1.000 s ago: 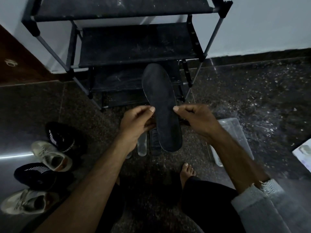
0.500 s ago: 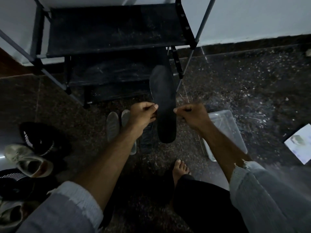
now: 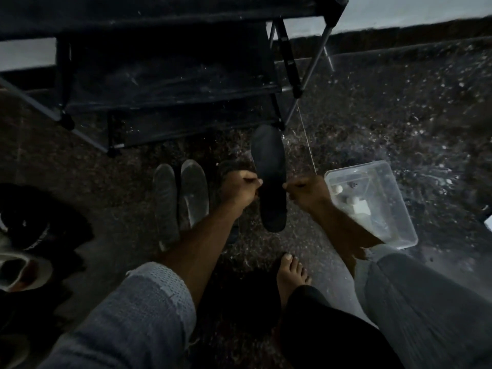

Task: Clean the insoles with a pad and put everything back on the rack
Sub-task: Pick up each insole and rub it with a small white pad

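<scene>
A dark insole [image 3: 269, 166] hangs lengthwise above the speckled floor, just in front of the black shoe rack [image 3: 165, 83]. My left hand [image 3: 239, 187] pinches its left edge and my right hand [image 3: 306, 191] pinches its right edge, both near the middle. Two grey insoles [image 3: 181, 198] lie side by side on the floor to the left of my left hand. Another dark insole [image 3: 226, 166] lies partly hidden under my left hand. No pad is visible.
A clear plastic box [image 3: 372, 203] with small white items stands on the floor at the right. Shoes [image 3: 24, 235] lie at the left edge. My bare foot [image 3: 291, 270] rests on the floor below the insole. The rack's shelves look bare.
Both hands have lowered the dark insole from in front of the rack's shelves to just above the floor. The camera has tilted downward and moved closer.
</scene>
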### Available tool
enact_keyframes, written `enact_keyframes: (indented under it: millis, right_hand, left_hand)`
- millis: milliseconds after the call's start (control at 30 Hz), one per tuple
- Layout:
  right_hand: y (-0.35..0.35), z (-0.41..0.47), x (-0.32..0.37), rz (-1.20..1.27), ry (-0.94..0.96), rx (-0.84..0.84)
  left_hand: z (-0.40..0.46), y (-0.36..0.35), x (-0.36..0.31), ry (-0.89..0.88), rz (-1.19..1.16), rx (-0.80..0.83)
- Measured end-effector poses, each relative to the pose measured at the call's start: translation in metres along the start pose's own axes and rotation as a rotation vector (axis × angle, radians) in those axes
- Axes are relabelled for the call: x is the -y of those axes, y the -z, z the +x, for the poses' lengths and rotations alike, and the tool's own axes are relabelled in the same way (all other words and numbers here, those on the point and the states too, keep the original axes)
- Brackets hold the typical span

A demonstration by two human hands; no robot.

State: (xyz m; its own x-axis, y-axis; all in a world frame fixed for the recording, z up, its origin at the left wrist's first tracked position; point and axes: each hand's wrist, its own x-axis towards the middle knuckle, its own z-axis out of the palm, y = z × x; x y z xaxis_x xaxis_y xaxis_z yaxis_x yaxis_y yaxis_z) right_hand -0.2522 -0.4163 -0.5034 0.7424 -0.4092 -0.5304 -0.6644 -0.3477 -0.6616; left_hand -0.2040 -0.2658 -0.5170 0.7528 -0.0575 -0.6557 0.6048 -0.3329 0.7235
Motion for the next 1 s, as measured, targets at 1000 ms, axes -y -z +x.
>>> enact_keyframes:
  millis: [1000]
  right_hand:
    - [-0.065, 0.058, -0.090, -0.155, -0.220, -0.134]
  left_hand:
    - [0.075, 0.020, 0.116, 0.038, 0.325, -0.246]
